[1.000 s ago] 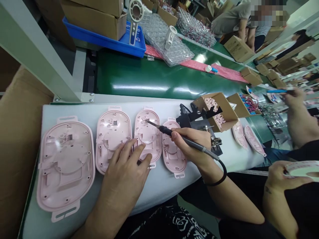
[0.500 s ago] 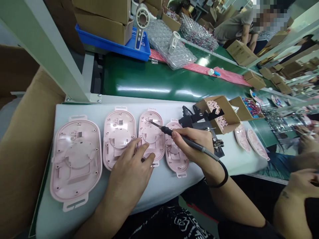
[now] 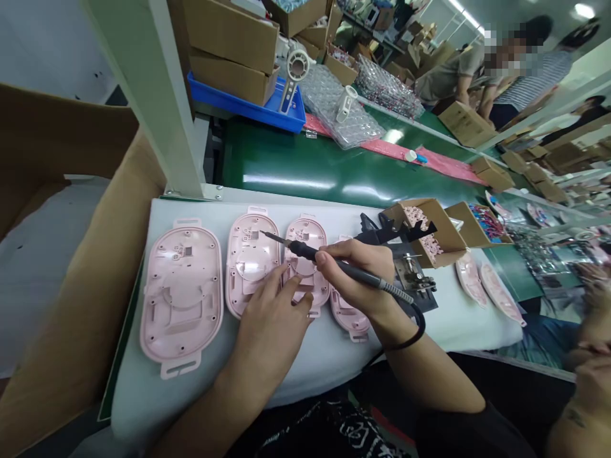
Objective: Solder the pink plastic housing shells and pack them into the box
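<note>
My right hand grips a soldering iron like a pen, its cable looping back past the wrist. The tip points left, over the upper part of a pink plastic shell, near a small square opening; whether it touches cannot be told. With fingers spread, my left hand rests across the lower edges of this shell and its right neighbour. At the far left of the row lies another pink shell. A further pink shell is partly hidden under my right hand.
Beyond the shells stand a black metal fixture and a cardboard box of small pink parts. A green conveyor runs behind the white-covered table. A frame post rises at left. Another person's arm is at right.
The soldering iron's tip has moved left, from the third shell to the second. My left hand stays near the same two shells. The view has turned left, shifting the scene rightward.
</note>
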### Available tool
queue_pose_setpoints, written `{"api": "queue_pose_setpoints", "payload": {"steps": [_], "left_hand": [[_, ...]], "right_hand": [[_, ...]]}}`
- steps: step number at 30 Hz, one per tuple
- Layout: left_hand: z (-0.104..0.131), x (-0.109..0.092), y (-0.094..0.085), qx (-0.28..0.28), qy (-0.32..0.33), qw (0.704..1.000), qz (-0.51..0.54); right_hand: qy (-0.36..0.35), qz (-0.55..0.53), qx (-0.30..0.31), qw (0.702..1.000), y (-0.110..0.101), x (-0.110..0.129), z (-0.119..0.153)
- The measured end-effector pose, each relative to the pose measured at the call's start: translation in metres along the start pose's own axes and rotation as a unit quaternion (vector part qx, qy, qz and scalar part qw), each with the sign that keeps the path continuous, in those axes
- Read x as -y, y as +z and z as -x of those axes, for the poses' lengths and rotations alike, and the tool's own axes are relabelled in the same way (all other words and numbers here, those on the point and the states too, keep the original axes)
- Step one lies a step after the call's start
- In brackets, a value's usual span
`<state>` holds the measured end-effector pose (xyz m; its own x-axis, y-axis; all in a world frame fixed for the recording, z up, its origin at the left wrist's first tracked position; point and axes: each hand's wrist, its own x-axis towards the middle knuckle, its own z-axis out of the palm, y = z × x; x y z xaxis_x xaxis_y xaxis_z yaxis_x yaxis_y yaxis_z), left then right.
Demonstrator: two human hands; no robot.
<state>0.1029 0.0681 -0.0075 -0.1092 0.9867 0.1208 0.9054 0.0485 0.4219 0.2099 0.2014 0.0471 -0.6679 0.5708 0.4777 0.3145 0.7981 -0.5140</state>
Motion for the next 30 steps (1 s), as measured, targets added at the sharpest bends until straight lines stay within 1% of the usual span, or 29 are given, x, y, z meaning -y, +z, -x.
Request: {"api": "queue_pose_setpoints", "payload": {"steps": [4, 11, 16, 20, 26, 30], "left_hand": [[0.001, 0.000, 0.002, -0.011, 0.003, 1.000, 0.006], [0.002, 0.000, 0.003, -0.021, -0.001, 1.000, 0.009], [0.001, 0.000, 0.003, -0.009, -0.003, 1.000, 0.011], [0.000, 0.000, 0.002, -0.006, -0.007, 1.000, 0.016], [0.001, -0.001, 0.003, -0.023, -0.006, 1.000, 0.016], [0.001, 0.000, 0.004, -0.017, -0.001, 1.000, 0.019]], "right_hand": [[-0.004, -0.012, -0.007, 1.000, 0.010, 0.000, -0.001], [0.006, -0.024, 0.017, 1.000, 0.014, -0.002, 0.001], [0.025, -0.032, 0.010, 0.999, 0.019, -0.004, 0.000], [0.023, -0.033, 0.016, 0.999, 0.020, -0.005, 0.000], [0.023, -0.037, 0.020, 0.999, 0.020, -0.004, 0.001], [0.024, -0.040, 0.026, 0.999, 0.021, -0.003, 0.001]]}}
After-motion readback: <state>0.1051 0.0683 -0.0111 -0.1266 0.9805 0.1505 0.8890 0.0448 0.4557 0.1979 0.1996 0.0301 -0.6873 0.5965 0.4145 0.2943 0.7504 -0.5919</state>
